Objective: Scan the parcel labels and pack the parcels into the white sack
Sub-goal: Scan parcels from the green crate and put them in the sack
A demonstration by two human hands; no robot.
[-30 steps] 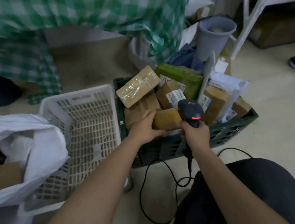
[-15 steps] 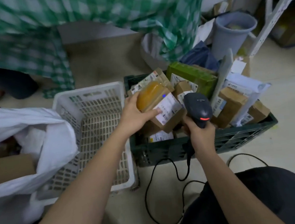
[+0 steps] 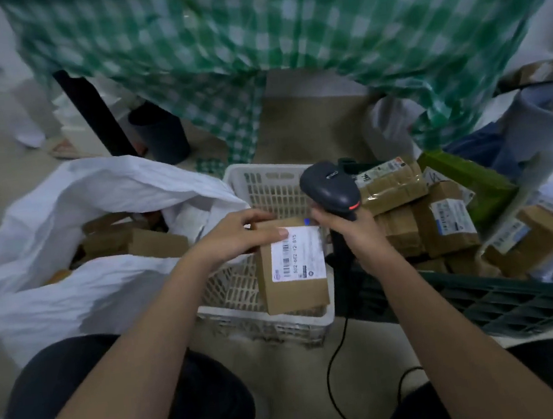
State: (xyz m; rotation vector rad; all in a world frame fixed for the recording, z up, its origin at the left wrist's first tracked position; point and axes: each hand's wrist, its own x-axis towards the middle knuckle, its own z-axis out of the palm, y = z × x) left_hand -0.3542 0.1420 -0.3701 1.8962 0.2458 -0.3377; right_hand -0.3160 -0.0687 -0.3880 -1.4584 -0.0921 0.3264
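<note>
Blurred checked cloth (image 3: 283, 36) behind; hands grip parcel (image 3: 294, 290) and scanner (image 3: 331, 189), label print unreadable.

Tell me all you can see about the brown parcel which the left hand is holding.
The brown parcel is a small cardboard box, closed, held upright above the white basket. A white label with barcodes and printed digits covers its upper front; the lower front is bare cardboard. The left hand grips its top edge, thumb on the label. The right hand, gripping the black scanner, is close at its right side; whether it touches the box I cannot tell. A small blue light spot shows near the top right corner.
</note>
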